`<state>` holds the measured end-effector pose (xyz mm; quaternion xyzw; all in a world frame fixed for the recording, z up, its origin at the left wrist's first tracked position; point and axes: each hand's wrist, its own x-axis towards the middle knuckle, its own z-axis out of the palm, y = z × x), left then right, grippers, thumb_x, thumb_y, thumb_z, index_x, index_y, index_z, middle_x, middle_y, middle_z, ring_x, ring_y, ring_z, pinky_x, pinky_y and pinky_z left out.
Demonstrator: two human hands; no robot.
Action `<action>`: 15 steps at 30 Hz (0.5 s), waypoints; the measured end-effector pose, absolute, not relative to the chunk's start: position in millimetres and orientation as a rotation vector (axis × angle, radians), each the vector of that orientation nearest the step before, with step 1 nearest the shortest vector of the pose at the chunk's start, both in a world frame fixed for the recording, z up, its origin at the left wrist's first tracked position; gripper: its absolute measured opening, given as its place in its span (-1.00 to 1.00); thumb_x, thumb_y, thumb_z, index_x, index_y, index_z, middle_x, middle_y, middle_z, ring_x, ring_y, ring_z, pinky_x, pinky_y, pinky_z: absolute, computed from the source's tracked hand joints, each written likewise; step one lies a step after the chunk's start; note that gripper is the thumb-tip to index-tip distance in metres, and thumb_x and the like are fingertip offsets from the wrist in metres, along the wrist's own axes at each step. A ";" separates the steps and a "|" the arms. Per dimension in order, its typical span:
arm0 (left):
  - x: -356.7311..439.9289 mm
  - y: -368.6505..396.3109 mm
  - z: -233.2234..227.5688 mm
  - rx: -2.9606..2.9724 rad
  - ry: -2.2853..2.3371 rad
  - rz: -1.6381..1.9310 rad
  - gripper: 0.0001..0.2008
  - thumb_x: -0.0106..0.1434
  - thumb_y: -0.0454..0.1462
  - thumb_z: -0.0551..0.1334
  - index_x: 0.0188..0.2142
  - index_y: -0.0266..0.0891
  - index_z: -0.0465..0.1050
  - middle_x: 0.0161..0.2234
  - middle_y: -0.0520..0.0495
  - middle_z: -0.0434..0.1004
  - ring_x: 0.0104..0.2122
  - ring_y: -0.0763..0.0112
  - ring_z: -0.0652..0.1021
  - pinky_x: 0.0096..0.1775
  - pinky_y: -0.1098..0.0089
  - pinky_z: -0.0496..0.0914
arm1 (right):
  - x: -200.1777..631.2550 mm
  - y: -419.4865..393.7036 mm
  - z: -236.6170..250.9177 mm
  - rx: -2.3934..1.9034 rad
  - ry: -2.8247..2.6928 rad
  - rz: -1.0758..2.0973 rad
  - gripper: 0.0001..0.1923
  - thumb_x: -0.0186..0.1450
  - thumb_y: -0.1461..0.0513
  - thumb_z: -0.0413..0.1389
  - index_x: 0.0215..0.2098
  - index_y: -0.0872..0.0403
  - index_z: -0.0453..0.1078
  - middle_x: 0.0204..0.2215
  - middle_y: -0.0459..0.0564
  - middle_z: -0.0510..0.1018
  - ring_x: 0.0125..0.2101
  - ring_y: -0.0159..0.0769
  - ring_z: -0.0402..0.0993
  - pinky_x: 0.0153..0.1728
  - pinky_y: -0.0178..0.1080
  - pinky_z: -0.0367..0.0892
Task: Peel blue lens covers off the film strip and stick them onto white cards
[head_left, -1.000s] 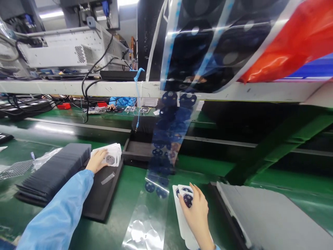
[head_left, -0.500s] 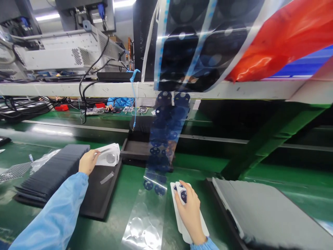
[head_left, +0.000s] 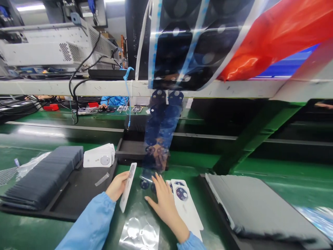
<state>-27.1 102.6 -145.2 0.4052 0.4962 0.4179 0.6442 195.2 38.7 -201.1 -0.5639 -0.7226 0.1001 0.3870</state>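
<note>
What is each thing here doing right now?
left hand: holds a white card up on edge.
right hand: flat, fingers spread on the clear strip.
card stack: lying on the black tray.
cards with dark discs: lying flat beside the right hand.

glossy clear plastic film strip (head_left: 142, 229); matt white card (head_left: 128, 186); smooth shiny green bench top (head_left: 39, 139); matt black tray (head_left: 78, 194).

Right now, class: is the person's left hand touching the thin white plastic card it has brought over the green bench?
Touching. The head view shows the left hand gripping the thin white plastic card by its edge, card tilted nearly upright.
</note>
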 end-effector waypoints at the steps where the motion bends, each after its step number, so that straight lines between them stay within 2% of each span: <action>1: -19.4 110.2 -152.4 0.892 1.102 0.938 -0.78 0.41 -0.18 0.27 -0.07 -0.29 0.50 -0.15 -0.08 0.61 -0.27 0.33 0.63 -0.23 0.24 0.57 | 191.7 39.6 -201.8 -1.425 -1.878 0.248 -0.27 0.23 0.24 0.24 0.35 0.00 0.20 0.38 0.18 0.27 0.34 0.18 0.20 0.29 0.27 0.16; 4: -4.2 129.6 -165.6 0.839 1.022 0.860 -0.75 0.41 -0.20 0.28 0.00 -0.28 0.48 -0.07 -0.12 0.58 -0.22 0.29 0.62 -0.21 0.22 0.57 | 187.5 39.2 -202.9 -1.420 -1.937 0.221 -0.22 0.27 0.29 0.20 0.41 0.00 0.08 0.41 0.20 0.19 0.36 0.14 0.16 0.30 0.26 0.15; 9: -0.8 128.7 -166.9 0.811 0.913 0.678 -0.79 0.40 -0.22 0.29 -0.05 -0.29 0.50 -0.15 -0.08 0.60 -0.30 0.36 0.62 -0.28 0.29 0.57 | 192.2 34.1 -201.0 -1.420 -1.972 0.177 -0.14 0.33 0.28 0.18 0.47 0.06 -0.12 0.42 0.29 0.14 0.39 0.12 0.10 0.30 0.27 0.16; 15: -8.7 97.6 -157.5 0.799 0.861 0.555 -0.88 0.37 -0.29 0.32 -0.16 -0.33 0.53 -0.27 -0.01 0.63 -0.52 0.53 0.54 -0.46 0.46 0.49 | 191.7 34.1 -194.1 -1.371 -2.026 0.114 -0.01 0.23 0.27 0.34 0.47 0.01 -0.07 0.44 0.22 0.09 0.40 0.16 0.06 0.29 0.29 0.17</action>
